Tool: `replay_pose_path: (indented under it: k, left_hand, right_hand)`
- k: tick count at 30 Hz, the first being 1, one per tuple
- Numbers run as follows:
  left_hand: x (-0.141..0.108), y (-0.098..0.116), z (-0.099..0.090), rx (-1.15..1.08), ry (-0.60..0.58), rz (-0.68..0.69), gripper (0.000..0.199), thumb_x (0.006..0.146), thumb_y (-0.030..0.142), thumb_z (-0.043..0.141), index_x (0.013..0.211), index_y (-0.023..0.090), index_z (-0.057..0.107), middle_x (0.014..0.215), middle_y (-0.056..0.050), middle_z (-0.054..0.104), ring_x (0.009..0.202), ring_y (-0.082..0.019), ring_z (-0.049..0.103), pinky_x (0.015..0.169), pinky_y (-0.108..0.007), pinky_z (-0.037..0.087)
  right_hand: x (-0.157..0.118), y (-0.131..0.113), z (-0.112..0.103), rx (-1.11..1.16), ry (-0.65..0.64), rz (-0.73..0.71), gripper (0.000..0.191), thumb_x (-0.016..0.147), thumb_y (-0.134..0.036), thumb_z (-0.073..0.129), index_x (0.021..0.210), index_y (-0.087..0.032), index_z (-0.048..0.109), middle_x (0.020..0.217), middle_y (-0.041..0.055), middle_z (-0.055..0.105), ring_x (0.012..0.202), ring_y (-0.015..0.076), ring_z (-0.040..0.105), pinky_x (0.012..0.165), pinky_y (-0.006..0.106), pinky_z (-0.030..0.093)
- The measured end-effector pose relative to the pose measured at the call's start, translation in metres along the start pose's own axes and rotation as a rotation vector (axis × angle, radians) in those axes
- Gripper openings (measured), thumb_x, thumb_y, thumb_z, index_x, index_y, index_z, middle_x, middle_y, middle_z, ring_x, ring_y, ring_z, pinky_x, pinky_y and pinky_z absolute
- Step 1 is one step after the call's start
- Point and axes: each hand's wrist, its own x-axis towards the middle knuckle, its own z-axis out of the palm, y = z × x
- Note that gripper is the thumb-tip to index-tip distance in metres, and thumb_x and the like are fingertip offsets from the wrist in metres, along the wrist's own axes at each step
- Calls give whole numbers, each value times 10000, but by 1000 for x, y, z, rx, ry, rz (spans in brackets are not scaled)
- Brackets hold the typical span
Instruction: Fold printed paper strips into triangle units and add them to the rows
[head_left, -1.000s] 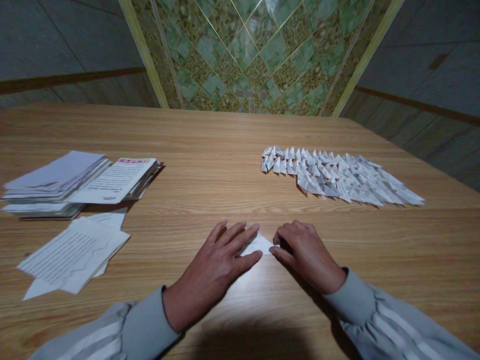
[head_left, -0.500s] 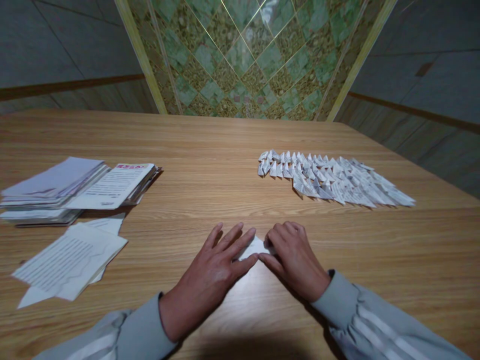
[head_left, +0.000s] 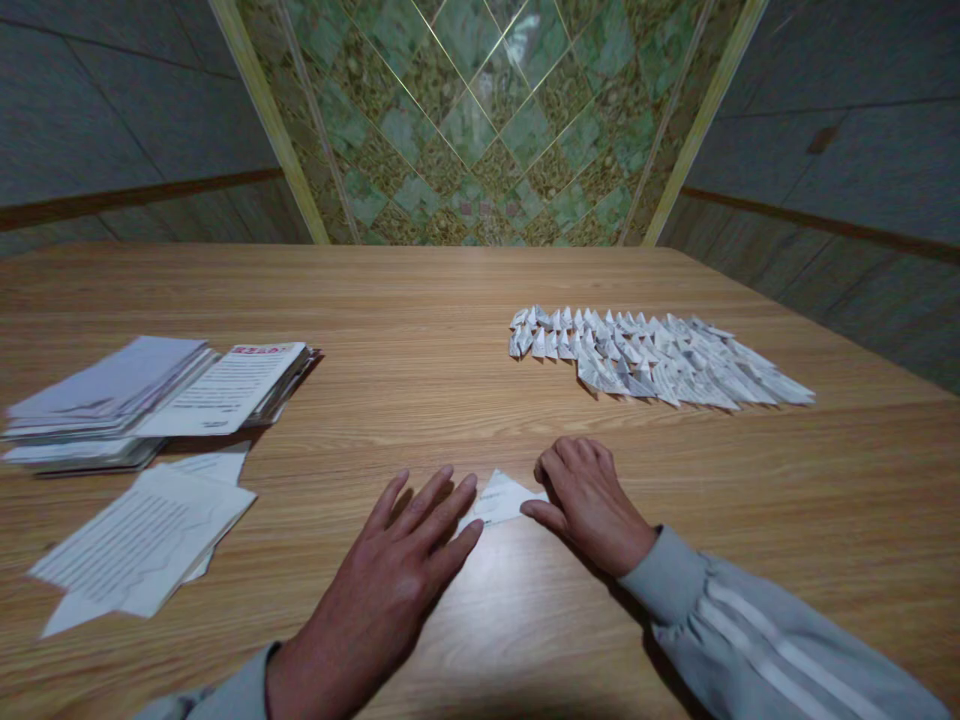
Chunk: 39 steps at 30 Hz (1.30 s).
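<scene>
A small sheet of printed white paper (head_left: pixel 501 499), folded to a peak, lies on the table in front of me. My left hand (head_left: pixel 409 555) is spread flat, palm down, with its fingertips at the paper's left end. At the other end, my right hand (head_left: pixel 589 500) has curled fingers and a thumb closing on the paper's right tip. That tip is partly hidden under the hand.
Rows of folded paper pieces (head_left: pixel 652 355) stand toward the back right of the wooden table (head_left: pixel 405 290). Stacked papers and booklets (head_left: pixel 112 380) sit at the left, with loose printed sheets (head_left: pixel 142 535) nearer me. A tiled wall (head_left: pixel 480 120) rises beyond.
My left hand has slid left and toward me, uncovering more of the folded paper. My right hand stays at the paper's right end. The view has shifted slightly.
</scene>
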Motion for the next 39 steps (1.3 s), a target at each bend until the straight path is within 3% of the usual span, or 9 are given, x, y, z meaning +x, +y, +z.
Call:
replay_pose_path:
  k: [8,11,14,20,25,29,31,35,39]
  left_hand:
    - [-6,4,-1,-12,45,-46,312,985,167,437,1180,279,653,1399,-48,590,1306,-308,479,1097,-540,228]
    - [6,5,-2,-56,68,-80,228,967,170,496,1067,255,683,1303,-53,653,1239,-299,528,1094,-562,253]
    - [26,4,-3,-88,74,-96,150,941,172,560,1003,218,689,1107,-59,709,1052,-248,604,1075,-538,309]
    - [51,0,9,-25,70,-13,141,906,124,587,834,177,697,802,-37,701,798,-204,608,1013,-485,404]
    - [52,-3,12,-61,128,-43,187,888,102,562,751,164,673,725,-45,676,705,-200,585,827,-395,486]
    - [52,-1,4,-221,183,-143,140,877,101,556,830,155,676,779,-61,682,748,-212,595,718,-338,470]
    - [52,1,1,-320,175,-166,98,898,162,585,908,158,682,827,-64,692,784,-215,600,716,-330,461]
    - [53,2,0,-400,148,-150,169,930,320,611,889,191,711,805,-47,702,764,-210,584,702,-327,432]
    - [52,-4,0,-510,168,-184,211,929,306,616,799,182,726,725,-40,677,716,-193,567,664,-304,414]
  right_hand:
    - [3,1,-1,64,1,2,292,809,-383,767,923,-195,575,979,57,595,967,252,509,856,378,344]
    - [5,-2,-2,141,-25,-73,228,838,-284,744,965,-201,572,988,38,605,971,226,510,859,353,343]
    - [8,-4,-1,175,-42,-184,182,875,-209,690,1019,-215,580,1006,24,611,991,212,505,878,347,329]
    - [9,-4,2,63,-28,-224,81,923,-222,622,1003,-211,612,1015,45,608,987,219,500,873,361,318]
    - [10,-6,-1,23,47,-279,212,893,-399,667,954,-199,629,969,51,622,957,226,494,900,383,305]
    - [11,-8,0,33,208,-318,112,913,-291,654,859,-193,658,865,36,636,891,206,494,885,378,293]
    - [11,-10,2,89,277,-322,161,940,-268,615,812,-186,668,801,29,626,840,191,492,842,362,301]
    - [10,-13,3,249,302,-348,248,957,-326,589,788,-176,689,743,25,620,789,179,505,787,344,315]
    - [11,-8,-1,431,288,-304,245,905,-356,666,747,-174,709,680,14,629,723,164,538,737,322,345]
